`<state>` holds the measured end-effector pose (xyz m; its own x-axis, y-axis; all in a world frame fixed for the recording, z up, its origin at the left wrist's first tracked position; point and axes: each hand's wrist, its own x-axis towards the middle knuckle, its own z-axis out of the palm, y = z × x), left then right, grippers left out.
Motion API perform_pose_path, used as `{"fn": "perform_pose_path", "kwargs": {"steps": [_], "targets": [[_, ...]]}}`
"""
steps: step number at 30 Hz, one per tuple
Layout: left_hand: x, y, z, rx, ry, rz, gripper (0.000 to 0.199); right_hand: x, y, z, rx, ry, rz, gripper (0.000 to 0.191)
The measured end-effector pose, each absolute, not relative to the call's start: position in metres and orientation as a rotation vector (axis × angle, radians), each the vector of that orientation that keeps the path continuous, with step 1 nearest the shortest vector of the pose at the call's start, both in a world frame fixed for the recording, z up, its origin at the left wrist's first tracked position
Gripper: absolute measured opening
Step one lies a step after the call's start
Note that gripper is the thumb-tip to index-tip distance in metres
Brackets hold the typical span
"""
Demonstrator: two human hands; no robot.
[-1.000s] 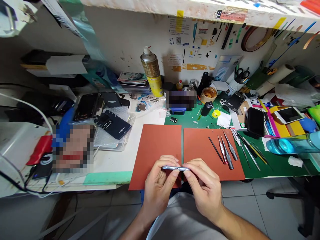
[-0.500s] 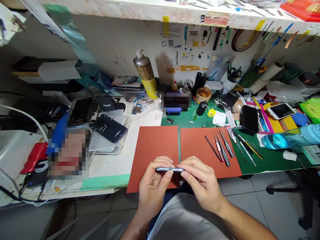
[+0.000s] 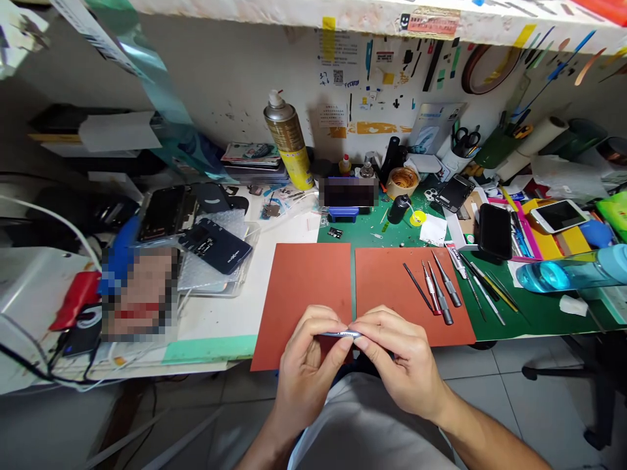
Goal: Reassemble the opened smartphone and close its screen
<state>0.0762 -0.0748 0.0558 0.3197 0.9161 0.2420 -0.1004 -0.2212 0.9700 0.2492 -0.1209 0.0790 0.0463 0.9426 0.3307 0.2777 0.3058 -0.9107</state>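
Observation:
A smartphone (image 3: 340, 334) is held edge-on above the near edge of the work mats, its bottom edge with small holes turned toward me. My left hand (image 3: 309, 362) grips the phone's left end between thumb and fingers. On the other end, my right hand (image 3: 404, 365) pinches with thumb and fingertips, close to my left thumb. The phone's broad faces are hidden from this angle. Under and beyond the hands lie a left brown mat (image 3: 304, 281) and a right brown mat (image 3: 379, 277). Several slim screwdrivers (image 3: 443, 297) and a thin black stick (image 3: 418, 287) rest on the right one.
Tweezers (image 3: 490, 297) lie right of the mats, near a blue water bottle (image 3: 568, 273). A spray can (image 3: 290, 140) stands at the back. Phone parts (image 3: 215, 246) are piled left on bubble wrap. A shelf (image 3: 274, 12) overhangs the bench.
Both hands have shifted slightly right in view. My left hand has slid further along the phone toward my right hand, covering more of its edge. The camera view has shifted a little.

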Motion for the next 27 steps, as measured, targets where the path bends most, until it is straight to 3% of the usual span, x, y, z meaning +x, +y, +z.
{"fn": "perform_pose_path", "kwargs": {"steps": [7,15,27], "targets": [[0.079,-0.076,0.06,1.47,0.834,1.186,0.012,0.238,-0.126,0.074,-1.244,-1.493,0.551,0.036],[0.078,-0.068,0.061,1.443,0.851,1.176,0.007,0.245,-0.123,0.069,-1.183,-1.553,0.544,0.036],[0.079,-0.066,0.062,1.433,0.833,1.158,0.011,0.26,-0.121,0.074,-1.223,-1.894,0.275,0.032]]}}
